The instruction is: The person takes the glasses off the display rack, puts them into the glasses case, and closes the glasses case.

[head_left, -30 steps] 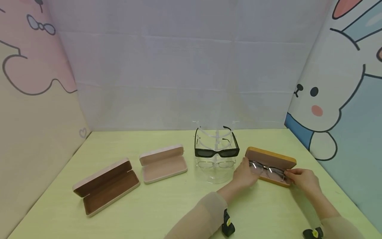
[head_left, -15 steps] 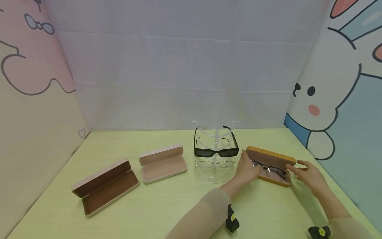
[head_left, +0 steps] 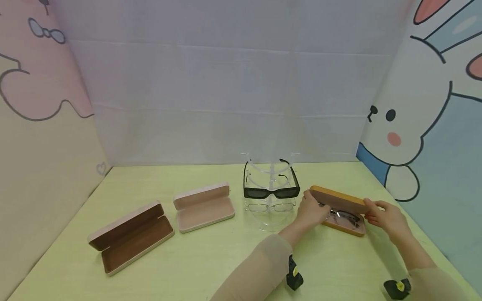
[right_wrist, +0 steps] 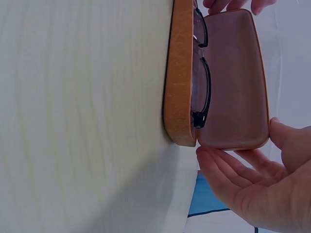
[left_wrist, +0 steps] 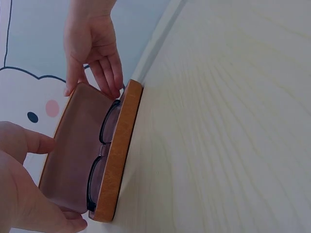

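Both hands, left hand (head_left: 309, 212) and right hand (head_left: 385, 216), lightly grip the tan case's lid (head_left: 339, 196); I'd lower it evenly, fingers clear of the glasses (head_left: 343, 216).

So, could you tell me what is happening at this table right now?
A person has both hands on the lid of an orange-brown hard glasses case at the right of the pale green table. The left hand and right hand hold the lid's two ends, half lowered over dark-rimmed glasses lying inside. Beside it, a clear acrylic stand carries black sunglasses. Further left, a pink case and a brown case lie open.
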`<act>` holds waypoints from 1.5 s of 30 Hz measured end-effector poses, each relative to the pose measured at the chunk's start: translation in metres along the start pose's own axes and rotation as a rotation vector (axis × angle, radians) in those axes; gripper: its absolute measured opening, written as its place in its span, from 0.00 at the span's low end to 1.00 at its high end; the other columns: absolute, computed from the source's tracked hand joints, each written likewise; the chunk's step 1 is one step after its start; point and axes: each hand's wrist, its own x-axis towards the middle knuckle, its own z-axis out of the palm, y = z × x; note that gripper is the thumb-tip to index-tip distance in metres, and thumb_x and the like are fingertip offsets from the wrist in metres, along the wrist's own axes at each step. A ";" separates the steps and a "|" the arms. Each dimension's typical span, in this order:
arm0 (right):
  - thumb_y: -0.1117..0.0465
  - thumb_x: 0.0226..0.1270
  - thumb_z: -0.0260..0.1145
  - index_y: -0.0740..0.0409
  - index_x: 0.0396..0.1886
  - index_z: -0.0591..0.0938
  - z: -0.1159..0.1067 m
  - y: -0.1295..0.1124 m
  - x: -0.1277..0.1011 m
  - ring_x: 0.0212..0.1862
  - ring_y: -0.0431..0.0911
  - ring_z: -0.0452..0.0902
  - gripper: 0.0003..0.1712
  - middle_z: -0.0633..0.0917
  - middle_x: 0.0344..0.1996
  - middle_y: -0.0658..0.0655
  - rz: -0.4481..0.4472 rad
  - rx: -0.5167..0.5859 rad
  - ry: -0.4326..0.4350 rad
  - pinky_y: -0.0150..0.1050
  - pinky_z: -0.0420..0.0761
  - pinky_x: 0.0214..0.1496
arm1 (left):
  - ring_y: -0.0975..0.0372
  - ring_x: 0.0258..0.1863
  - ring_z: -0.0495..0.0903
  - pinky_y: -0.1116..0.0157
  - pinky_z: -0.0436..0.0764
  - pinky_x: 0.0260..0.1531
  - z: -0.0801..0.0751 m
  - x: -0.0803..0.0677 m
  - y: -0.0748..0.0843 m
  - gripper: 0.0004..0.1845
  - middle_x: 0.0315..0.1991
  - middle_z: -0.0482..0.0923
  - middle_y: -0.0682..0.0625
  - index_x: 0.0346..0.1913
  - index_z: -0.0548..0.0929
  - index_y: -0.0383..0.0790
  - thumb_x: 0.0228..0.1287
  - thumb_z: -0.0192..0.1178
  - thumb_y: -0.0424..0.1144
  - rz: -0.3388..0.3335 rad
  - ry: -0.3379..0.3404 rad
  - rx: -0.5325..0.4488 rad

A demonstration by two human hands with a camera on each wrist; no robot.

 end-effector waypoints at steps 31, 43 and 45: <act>0.48 0.67 0.53 0.79 0.61 0.61 0.011 0.016 -0.017 0.37 0.31 0.78 0.38 0.78 0.48 0.66 -0.076 0.126 -0.022 0.42 0.81 0.40 | 0.55 0.37 0.79 0.61 0.76 0.36 0.007 0.005 -0.013 0.19 0.38 0.79 0.44 0.48 0.72 0.37 0.60 0.59 0.46 0.062 0.249 -0.017; 0.48 0.63 0.59 0.78 0.61 0.61 0.013 0.016 -0.024 0.35 0.29 0.79 0.41 0.77 0.51 0.65 -0.041 0.129 0.010 0.37 0.81 0.40 | 0.60 0.34 0.77 0.66 0.74 0.33 0.010 0.007 -0.022 0.18 0.38 0.80 0.47 0.48 0.72 0.41 0.57 0.61 0.43 0.055 0.218 -0.073; 0.49 0.61 0.62 0.77 0.60 0.64 0.014 0.018 -0.025 0.33 0.30 0.80 0.40 0.79 0.48 0.65 -0.036 0.083 0.032 0.32 0.80 0.38 | 0.60 0.36 0.78 0.66 0.74 0.35 0.011 0.006 -0.024 0.17 0.38 0.80 0.47 0.47 0.72 0.42 0.56 0.63 0.41 0.046 0.219 -0.076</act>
